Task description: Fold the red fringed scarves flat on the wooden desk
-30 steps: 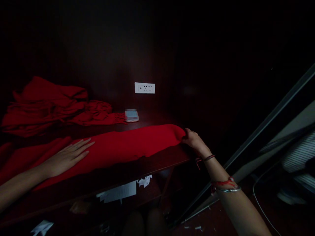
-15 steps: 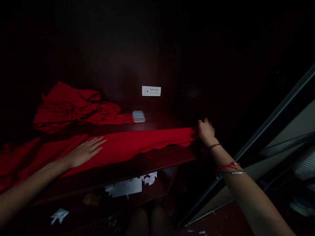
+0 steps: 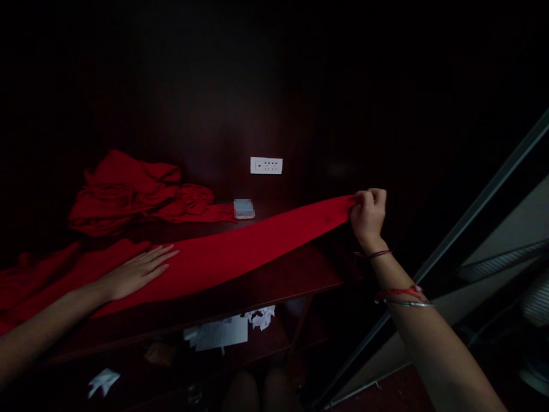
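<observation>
A long strip of red cloth (image 3: 240,246) stretches across a dark wooden shelf (image 3: 295,274). Flat on its left part lies my left hand (image 3: 141,270), fingers extended and a ring on one of them. My right hand (image 3: 369,216) pinches the cloth's right end and holds it raised and taut above the shelf. Behind, on the left, sits a crumpled heap of red fabric (image 3: 128,191). A small light-blue item (image 3: 244,209), blurred out, rests beside that heap's right tip.
A white power socket (image 3: 266,165) is set in the dark back wall. On the lower shelf are papers (image 3: 223,333), crumpled white paper (image 3: 261,317) and a brownish lump (image 3: 159,353). A white paper scrap (image 3: 103,381) lies lower left. A metal-edged frame (image 3: 454,234) slants along the right.
My right hand has risen and moved slightly right, lifting the cloth's end off the shelf and pulling it straighter. My left hand remains flat on the cloth.
</observation>
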The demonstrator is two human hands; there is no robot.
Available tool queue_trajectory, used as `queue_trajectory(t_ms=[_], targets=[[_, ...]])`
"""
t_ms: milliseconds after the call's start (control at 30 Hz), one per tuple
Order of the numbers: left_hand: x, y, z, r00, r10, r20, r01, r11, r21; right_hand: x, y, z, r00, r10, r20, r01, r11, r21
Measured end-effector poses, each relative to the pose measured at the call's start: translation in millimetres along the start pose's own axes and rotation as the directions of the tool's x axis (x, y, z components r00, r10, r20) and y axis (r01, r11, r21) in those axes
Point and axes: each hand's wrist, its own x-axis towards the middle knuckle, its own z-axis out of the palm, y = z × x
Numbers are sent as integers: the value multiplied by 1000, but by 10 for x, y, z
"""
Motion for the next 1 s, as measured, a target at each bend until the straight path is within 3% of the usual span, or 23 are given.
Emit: queue_trajectory(t_ms=[33, 100, 133, 200, 233, 267, 333, 400, 500, 567, 633, 800, 900, 1000], targets=[[-16, -54, 24, 1000, -6, 0, 6, 1000, -5, -69, 14, -6, 1000, -17, 19, 17, 1000, 16], [-55, -180, 78, 1000, -18, -20, 18, 1000, -21, -284, 82, 52, 965, -99, 242, 94, 995, 31], [-72, -242, 101, 999, -23, -36, 22, 999, -28, -403, 128, 105, 890, -159, 428, 153, 987, 49], [-83, -327, 109, 998, -40, -55, 39, 999, -25, -588, 215, 216, 683, -209, 700, 198, 975, 98], [-70, -336, 86, 997, -57, -49, 57, 998, -11, -633, 245, 259, 619, -210, 757, 192, 975, 114], [-42, -317, 43, 996, -88, -27, 88, 996, 13, -640, 262, 287, 602, -210, 770, 178, 976, 128], [63, -187, -89, 988, -149, 46, 146, 987, 71, -547, 254, 299, 625, -229, 746, 150, 973, 173], [218, 41, -227, 984, -148, 99, 138, 985, 100, -366, 200, 286, 589, -265, 763, 97, 961, 259], [470, 413, -297, 999, -51, -12, 52, 998, 40, -117, 82, 356, 491, -180, 853, -106, 959, 264], [591, 578, -224, 997, -41, -58, 41, 999, 4, -49, 17, 507, 492, -16, 870, -202, 970, 132], [647, 644, -102, 997, -59, -42, 58, 998, -27, -54, -15, 710, 510, 96, 855, -218, 976, 20], [624, 595, 61, 997, -72, -13, 71, 997, -40, -2, -25, 1083, 535, 129, 835, -224, 975, -7], [654, 637, 38, 997, -78, -4, 78, 996, -44, 206, -69, 1114, 610, 156, 777, -216, 976, -27], [751, 754, 34, 998, -59, 9, 60, 996, -65, 380, -123, 1098, 742, 197, 640, -190, 978, -81]])
